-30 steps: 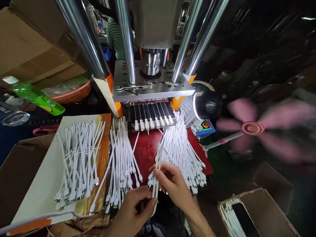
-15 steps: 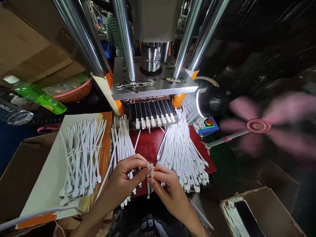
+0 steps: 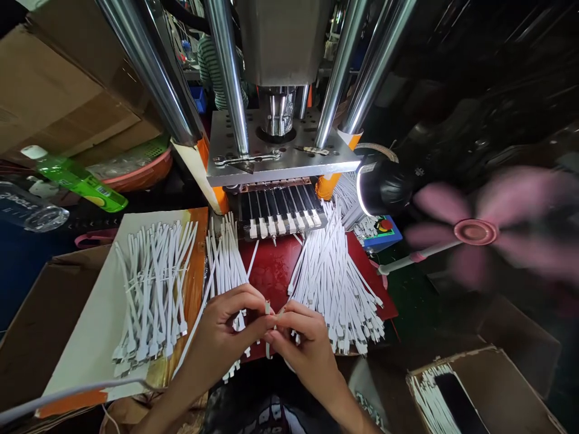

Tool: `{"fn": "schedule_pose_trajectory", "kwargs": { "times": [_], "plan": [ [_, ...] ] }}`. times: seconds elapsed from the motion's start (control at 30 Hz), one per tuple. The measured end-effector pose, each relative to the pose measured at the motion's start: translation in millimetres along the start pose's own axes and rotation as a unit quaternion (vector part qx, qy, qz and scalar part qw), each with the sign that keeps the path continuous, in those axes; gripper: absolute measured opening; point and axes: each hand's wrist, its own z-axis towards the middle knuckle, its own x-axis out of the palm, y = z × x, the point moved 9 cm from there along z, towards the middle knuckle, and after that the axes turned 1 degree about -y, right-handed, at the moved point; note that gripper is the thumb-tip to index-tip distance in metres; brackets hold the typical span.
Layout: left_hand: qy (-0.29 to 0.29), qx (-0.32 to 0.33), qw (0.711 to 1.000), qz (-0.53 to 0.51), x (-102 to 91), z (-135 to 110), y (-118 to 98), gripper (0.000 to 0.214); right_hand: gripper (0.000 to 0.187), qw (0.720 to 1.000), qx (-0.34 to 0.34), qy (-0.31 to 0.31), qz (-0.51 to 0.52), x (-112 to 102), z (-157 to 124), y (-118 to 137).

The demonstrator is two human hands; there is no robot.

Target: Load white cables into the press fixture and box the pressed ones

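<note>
My left hand (image 3: 226, 328) and my right hand (image 3: 310, 337) meet in front of my body, thumbs and fingers pinched together. A small white cable connector (image 3: 267, 307) sticks up at the left fingertips. The right fingertips press against it from the side, partly hiding what they grip. A short white length hangs below. Loose white flat cables (image 3: 226, 259) lie beyond my left hand, and a larger fanned heap of white cables (image 3: 332, 271) lies beyond my right hand on the red surface (image 3: 271, 265).
A press with a steel plate (image 3: 280, 170) stands ahead, with a black mould (image 3: 280, 208) holding several white plugs. Bundled cables (image 3: 151, 289) lie on a board at left. A pink fan (image 3: 474, 231) spins at right, by a lamp (image 3: 382, 187). Below is a carton (image 3: 511, 392).
The fingertips have drawn closer together, and the two white connector pieces that showed side by side are now mostly covered. The view has shifted slightly.
</note>
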Motion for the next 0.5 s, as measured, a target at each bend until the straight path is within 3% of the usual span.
{"fn": "schedule_pose_trajectory", "kwargs": {
  "times": [0.37, 0.43, 0.5],
  "plan": [
    [-0.023, 0.028, 0.997, 0.07, -7.6, 5.9, -7.0, 0.021, 0.029, 1.0, 0.017, 0.003, 0.004, 12.7, 4.0, -11.4],
    [-0.051, 0.031, 0.995, 0.08, -18.8, 14.6, -6.7, 0.022, 0.026, 0.998, 0.045, 0.039, -0.011, 24.8, -4.1, -25.5],
    [-0.097, 0.029, 0.991, 0.09, -36.1, 30.1, -1.6, 0.021, 0.026, 0.99, 0.079, 0.113, -0.021, 37.8, -12.9, -37.0]
  ]
}}
